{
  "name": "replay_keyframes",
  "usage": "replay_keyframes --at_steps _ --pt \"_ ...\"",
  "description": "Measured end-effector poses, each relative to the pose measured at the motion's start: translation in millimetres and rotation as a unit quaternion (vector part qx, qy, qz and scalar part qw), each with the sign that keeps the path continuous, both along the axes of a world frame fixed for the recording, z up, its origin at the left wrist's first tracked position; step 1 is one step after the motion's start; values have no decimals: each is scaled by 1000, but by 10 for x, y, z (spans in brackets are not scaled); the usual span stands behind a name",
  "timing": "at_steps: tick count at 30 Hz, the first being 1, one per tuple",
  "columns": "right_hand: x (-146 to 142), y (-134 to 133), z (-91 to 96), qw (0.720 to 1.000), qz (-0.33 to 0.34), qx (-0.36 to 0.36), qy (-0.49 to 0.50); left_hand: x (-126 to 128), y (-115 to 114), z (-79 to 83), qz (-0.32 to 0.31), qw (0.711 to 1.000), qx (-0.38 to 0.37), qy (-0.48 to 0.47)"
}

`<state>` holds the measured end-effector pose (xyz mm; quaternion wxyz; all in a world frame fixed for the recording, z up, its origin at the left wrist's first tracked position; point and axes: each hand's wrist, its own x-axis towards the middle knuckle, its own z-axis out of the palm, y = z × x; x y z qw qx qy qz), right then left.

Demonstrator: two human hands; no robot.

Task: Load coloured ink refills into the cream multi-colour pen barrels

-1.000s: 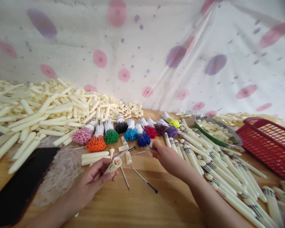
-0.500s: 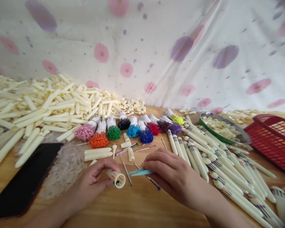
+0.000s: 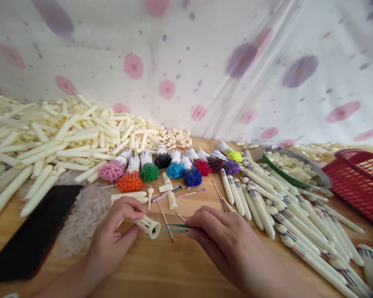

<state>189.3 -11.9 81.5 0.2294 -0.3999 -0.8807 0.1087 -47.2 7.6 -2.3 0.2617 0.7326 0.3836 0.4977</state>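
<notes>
My left hand [image 3: 119,231] pinches a short cream slotted pen sleeve [image 3: 148,227] between thumb and fingers, its round mouth turned toward the lower right. Specks of colour show in its slots. In my right hand [image 3: 219,240] is a pair of teal tweezers [image 3: 175,227], whose tips point left and lie just apart from the sleeve's mouth. Beyond the hands, coloured refills stand in bundles, such as orange ones [image 3: 129,181], green ones [image 3: 149,169] and dark blue ones [image 3: 192,176]. A few loose refills [image 3: 165,221] lie between the hands.
Cream pen barrels [image 3: 65,136] are heaped at the left. A black phone [image 3: 31,231] lies beside clear plastic pieces [image 3: 83,219]. Assembled multicolour pens [image 3: 298,223] spread over the right side, near a metal dish [image 3: 292,165] of small parts and a red basket [image 3: 357,186].
My left hand has turned the slotted sleeve, so its mouth faces more to the right and its slots show. The tweezers have rotated and shifted slightly left, showing both arms.
</notes>
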Motion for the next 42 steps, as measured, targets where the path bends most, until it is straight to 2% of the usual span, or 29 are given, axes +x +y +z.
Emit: replay_keyframes --at_steps 6,18,23,30,42 --pt "-131 8 -118 999 -35 8 -5 -9 -15 -21 53 997 53 33" --pt "-150 -2 -182 996 -48 75 -4 28 -7 6 104 994 24 40" --pt "-165 -10 -193 997 -42 68 -2 29 -6 -3 101 994 5 37" --pt "-201 -9 -237 997 -37 71 -4 35 -1 4 89 995 24 42" --pt "-155 26 -215 997 -35 72 -13 48 4 -3 91 995 10 45"
